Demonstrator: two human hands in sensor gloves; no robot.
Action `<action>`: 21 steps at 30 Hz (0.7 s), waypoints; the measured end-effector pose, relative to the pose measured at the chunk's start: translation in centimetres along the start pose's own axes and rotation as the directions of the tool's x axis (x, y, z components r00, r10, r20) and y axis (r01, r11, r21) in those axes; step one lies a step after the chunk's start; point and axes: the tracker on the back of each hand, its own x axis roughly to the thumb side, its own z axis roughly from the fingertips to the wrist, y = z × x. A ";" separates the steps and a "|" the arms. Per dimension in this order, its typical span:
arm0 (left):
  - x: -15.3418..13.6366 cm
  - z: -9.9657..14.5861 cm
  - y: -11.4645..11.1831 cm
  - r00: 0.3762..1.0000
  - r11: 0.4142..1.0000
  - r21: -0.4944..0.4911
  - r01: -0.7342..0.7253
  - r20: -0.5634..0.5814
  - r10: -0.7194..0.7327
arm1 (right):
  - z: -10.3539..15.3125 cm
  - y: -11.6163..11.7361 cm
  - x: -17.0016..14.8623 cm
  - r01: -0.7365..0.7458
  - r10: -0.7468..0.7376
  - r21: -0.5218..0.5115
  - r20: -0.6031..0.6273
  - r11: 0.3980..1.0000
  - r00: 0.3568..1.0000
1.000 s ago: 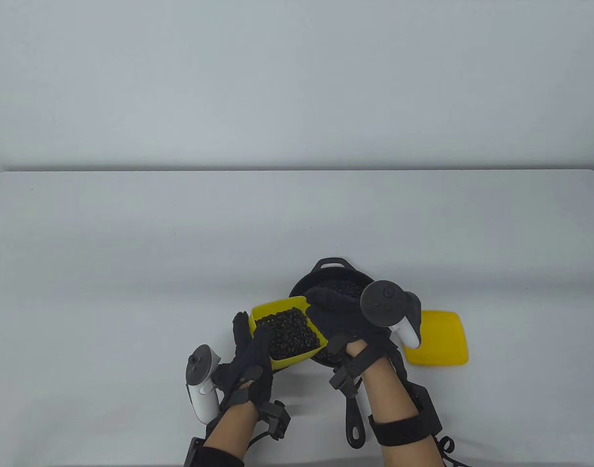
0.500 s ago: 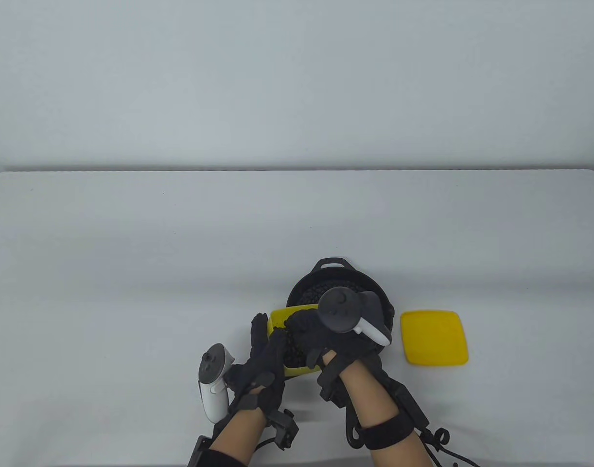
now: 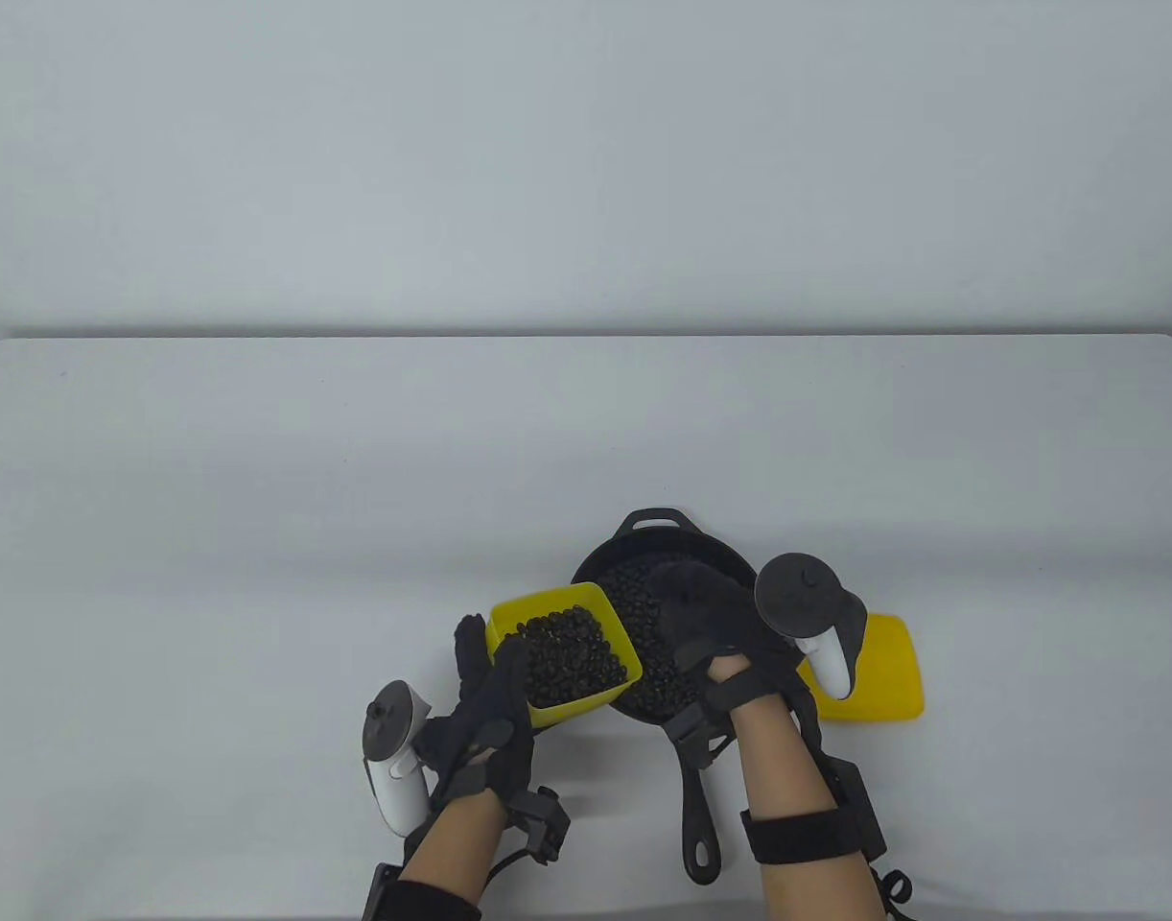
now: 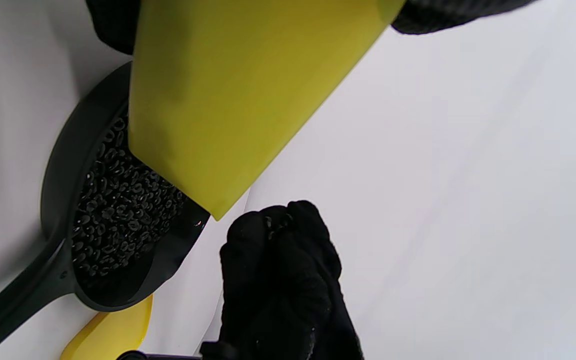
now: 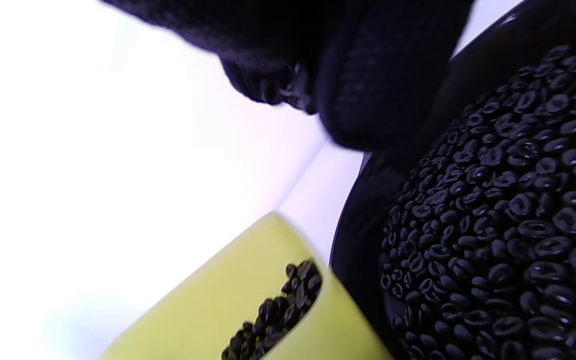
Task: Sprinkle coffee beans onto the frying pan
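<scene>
Low in the frame's centre, the right hand [image 3: 711,614], back from the tub [image 3: 564,652], is hovering loosely curled over the pan [image 3: 644,624], apparently dropping beans [image 3: 634,604]; the left hand [image 3: 490,710] is gripping the tub.

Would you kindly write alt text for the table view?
The left hand holds a yellow tub of coffee beans beside a black frying pan already holding beans; the right hand hovers over the pan.

White table [image 3: 260,537], black frying pan [image 3: 693,796], yellow lid [image 3: 888,676]
</scene>
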 end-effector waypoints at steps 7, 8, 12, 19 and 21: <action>0.0 0.0 0.2 1.000 1.000 0.005 -0.001 0.002 0.001 | -0.1 0.2 -1.3 0.102 -0.103 0.181 -0.006 0.978 0.995; 0.0 0.0 0.1 1.000 1.000 0.005 -0.003 0.004 0.003 | 0.0 0.3 -1.0 0.114 -0.118 0.204 0.007 0.972 0.993; 0.0 -0.1 0.2 1.000 1.000 0.003 -0.006 0.007 0.006 | 0.9 -0.7 2.7 -0.033 0.004 0.203 0.144 0.979 0.990; 0.2 0.0 0.4 1.000 1.000 -0.012 -0.002 0.017 0.002 | 4.9 -1.7 10.8 -0.352 0.424 -0.236 0.524 0.906 0.739; 0.5 0.1 0.7 0.999 1.000 -0.014 0.024 0.033 -0.024 | 5.5 -1.5 11.3 -0.492 0.618 -0.379 0.555 0.784 0.557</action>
